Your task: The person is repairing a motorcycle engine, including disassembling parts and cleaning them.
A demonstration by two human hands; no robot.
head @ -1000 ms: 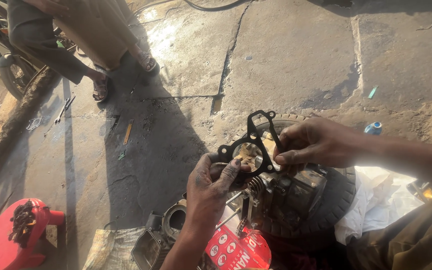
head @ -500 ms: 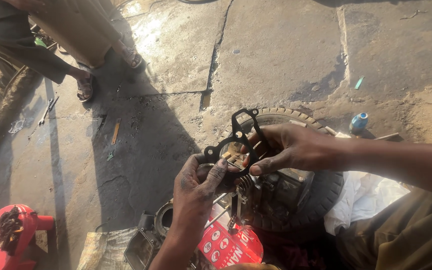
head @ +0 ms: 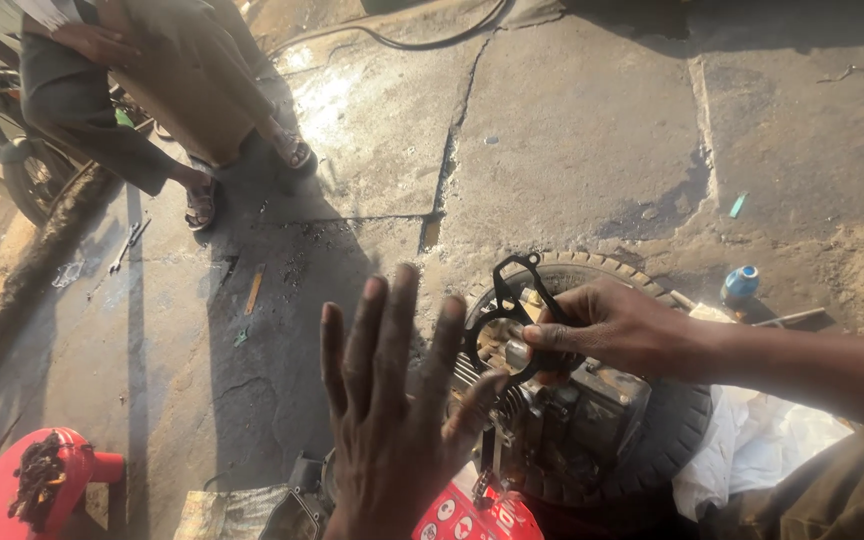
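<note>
My right hand (head: 617, 328) pinches a thin black gasket (head: 508, 312) and holds it against the top of a small greasy engine (head: 562, 420). The engine rests on a black tyre (head: 687, 420) lying flat on the concrete. My left hand (head: 392, 420) is lifted off the engine, palm away from me and fingers spread, holding nothing. It hovers just left of the gasket and covers part of the engine's finned side.
A red container (head: 37, 485) stands at the bottom left, a red printed can (head: 467, 515) below the engine. White cloth (head: 752, 455) lies right of the tyre, a blue bottle (head: 739, 285) beyond it. Another person (head: 142, 90) crouches at the top left; small tools (head: 127, 245) lie nearby.
My left hand has let go of the gasket and pulled back with fingers spread. My right hand still holds the gasket on the engine. The view has shifted a little.
</note>
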